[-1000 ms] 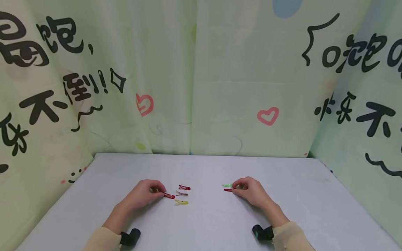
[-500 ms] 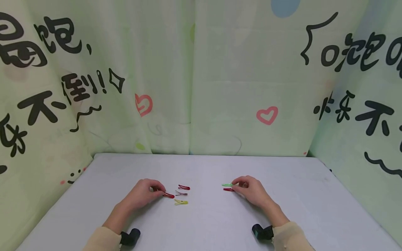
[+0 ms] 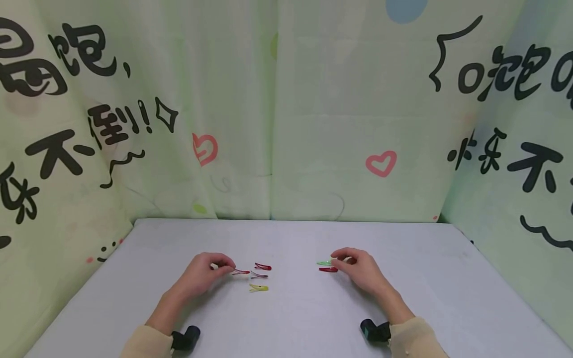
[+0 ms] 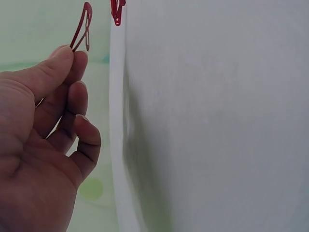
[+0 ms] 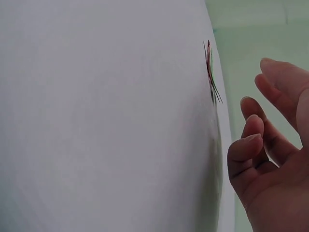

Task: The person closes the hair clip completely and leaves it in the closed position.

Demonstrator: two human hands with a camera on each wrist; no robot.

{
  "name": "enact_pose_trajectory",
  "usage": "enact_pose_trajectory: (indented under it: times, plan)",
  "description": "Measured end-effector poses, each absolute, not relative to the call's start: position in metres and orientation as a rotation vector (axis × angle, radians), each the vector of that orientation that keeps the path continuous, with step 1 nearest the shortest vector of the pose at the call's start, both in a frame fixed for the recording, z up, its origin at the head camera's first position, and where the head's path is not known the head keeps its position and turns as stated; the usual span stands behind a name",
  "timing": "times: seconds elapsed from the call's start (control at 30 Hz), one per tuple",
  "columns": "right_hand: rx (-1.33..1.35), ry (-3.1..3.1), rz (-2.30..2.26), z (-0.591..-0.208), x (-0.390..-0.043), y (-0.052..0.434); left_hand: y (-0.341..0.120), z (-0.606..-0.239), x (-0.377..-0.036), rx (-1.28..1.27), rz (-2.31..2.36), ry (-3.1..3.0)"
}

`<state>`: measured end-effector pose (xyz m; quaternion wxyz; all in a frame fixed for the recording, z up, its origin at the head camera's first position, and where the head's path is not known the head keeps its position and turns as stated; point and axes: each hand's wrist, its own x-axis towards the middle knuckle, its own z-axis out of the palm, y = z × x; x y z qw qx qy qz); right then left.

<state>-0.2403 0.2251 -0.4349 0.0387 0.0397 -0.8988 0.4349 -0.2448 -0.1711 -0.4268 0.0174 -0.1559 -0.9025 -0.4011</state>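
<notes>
My left hand [image 3: 226, 267] pinches one end of a red hair clip [image 3: 240, 272] between thumb and fingers, holding it just above the grey table [image 3: 295, 323]. The left wrist view shows that red hair clip [image 4: 82, 28] sticking out past the fingertips of my left hand [image 4: 70, 54]. My right hand [image 3: 341, 261] hovers with loosely curled fingers and holds nothing, right beside a green clip [image 3: 323, 263] and a second red clip [image 3: 328, 269]. In the right wrist view, these two clips [image 5: 210, 72] lie together on the table ahead of the empty right hand [image 5: 258, 101].
Three loose clips lie just right of my left hand: a red one [image 3: 262, 267], a dark one [image 3: 259, 275] and a yellow one [image 3: 258, 288]. Printed fabric walls [image 3: 277, 124] close in the table at the back and both sides.
My left hand has lifted its red clip off the table and tilted it up. The right hand has drawn slightly back from the green and red clips, which stay put.
</notes>
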Motion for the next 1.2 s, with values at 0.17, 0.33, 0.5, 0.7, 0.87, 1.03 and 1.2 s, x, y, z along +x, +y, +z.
enact_pose_trajectory:
  times: [0.17, 0.33, 0.5, 0.7, 0.87, 1.03, 1.2]
  plan:
    - [0.150, -2.727, 1.352, -0.431, -0.238, 0.225, -0.170, -0.425, -0.242, -0.426, -1.314, -2.787]
    - [0.185, -2.700, 1.379, -0.428, -0.235, 0.225, -0.170, -0.425, -0.241, -0.415, -1.347, -2.772]
    - [0.205, -2.692, 1.360, -0.424, -0.231, 0.225, -0.168, -0.424, -0.240, -0.391, -1.366, -2.774]
    - [0.224, -2.687, 1.337, -0.417, -0.227, 0.225, -0.168, -0.421, -0.239, -0.359, -1.399, -2.755]
    - [0.249, -2.670, 1.327, -0.412, -0.224, 0.226, -0.166, -0.417, -0.236, -0.336, -1.431, -2.736]
    - [0.260, -2.649, 1.337, -0.408, -0.219, 0.224, -0.164, -0.415, -0.234, -0.371, -1.453, -2.710]
    - [0.276, -2.623, 1.345, -0.405, -0.216, 0.222, -0.160, -0.414, -0.232, -0.393, -1.493, -2.683]
